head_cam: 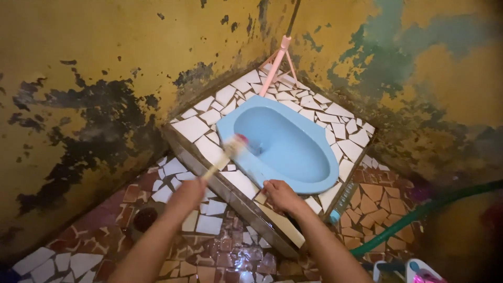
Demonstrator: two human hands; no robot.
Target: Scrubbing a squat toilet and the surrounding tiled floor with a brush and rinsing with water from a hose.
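Note:
A light blue squat toilet pan [293,152] is set in a raised platform [199,126] covered with broken white tiles. My left hand [187,191] grips the handle of a small brush [230,149], whose blurred head is at the pan's near left rim. My right hand [280,195] rests with fingers spread on the platform's front edge, just below the pan's rim, holding nothing.
Stained, peeling yellow walls close in behind and on both sides. A pink long-handled tool [277,63] leans in the back corner. A green hose [419,212] crosses the mosaic floor at right. A floor drain [145,217] lies lower left. A bottle top [422,270] shows bottom right.

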